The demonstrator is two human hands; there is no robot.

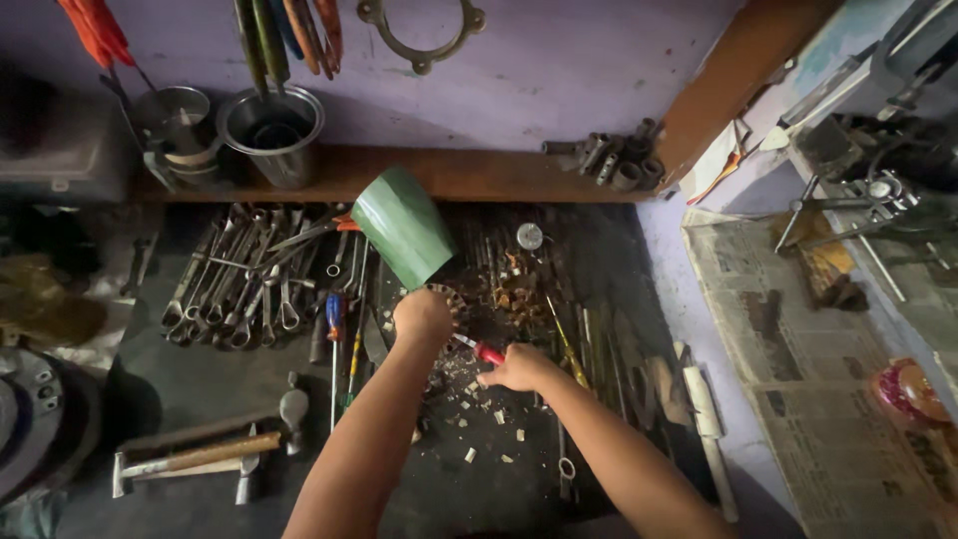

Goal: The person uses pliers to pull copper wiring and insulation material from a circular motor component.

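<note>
Forearms reach over a dark workbench (200, 389). Left hand (423, 317) grips the narrow end of a green, cone-shaped sheet-metal funnel (402, 226), tilted up above the wrenches (244, 289). Right hand (519, 368), just right of the funnel's base, is clenched around a red-handled tool (486, 351); pale chips (469, 417) lie below.

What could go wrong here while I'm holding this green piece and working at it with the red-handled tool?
1. The red-handled tool in your right hand points toward your left hand; a slip could probably jab it.
2. The green piece is steadied by hand alone, so it may twist.
3. Loose chips on the bench could scatter among the wrenches.
</note>
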